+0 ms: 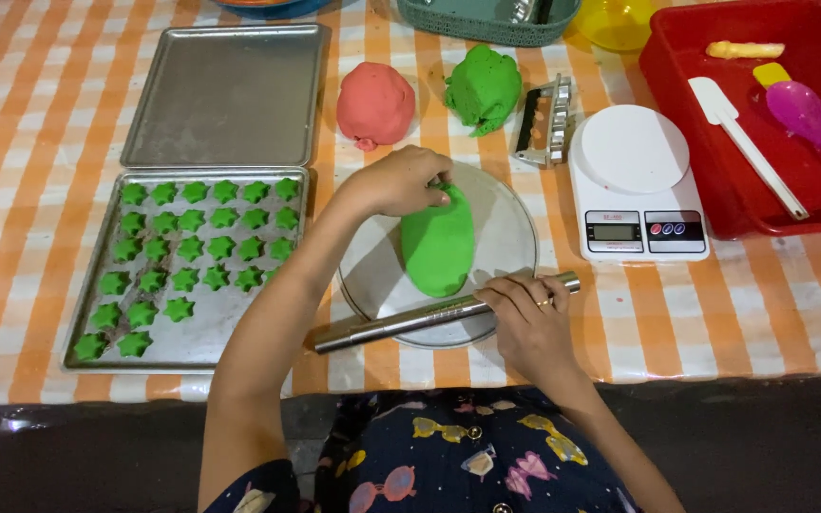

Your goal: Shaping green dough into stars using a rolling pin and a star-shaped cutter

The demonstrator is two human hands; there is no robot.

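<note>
The left hand [401, 182] presses its grip on the far end of the flattened green dough [439, 242] on the round plate [510, 223] near the worktop's front edge. The right hand [525, 318] closes around the steel rolling pin [372, 330]. The near tray [97, 285] holds roughly thirty green stars [190, 249]; the far tray [230, 95] beside two dough balls, pink [375, 103] and green [484, 88].

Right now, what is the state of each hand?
Left hand: fingers curled, pressing the green dough.
Right hand: closed on the metal rolling pin.
</note>
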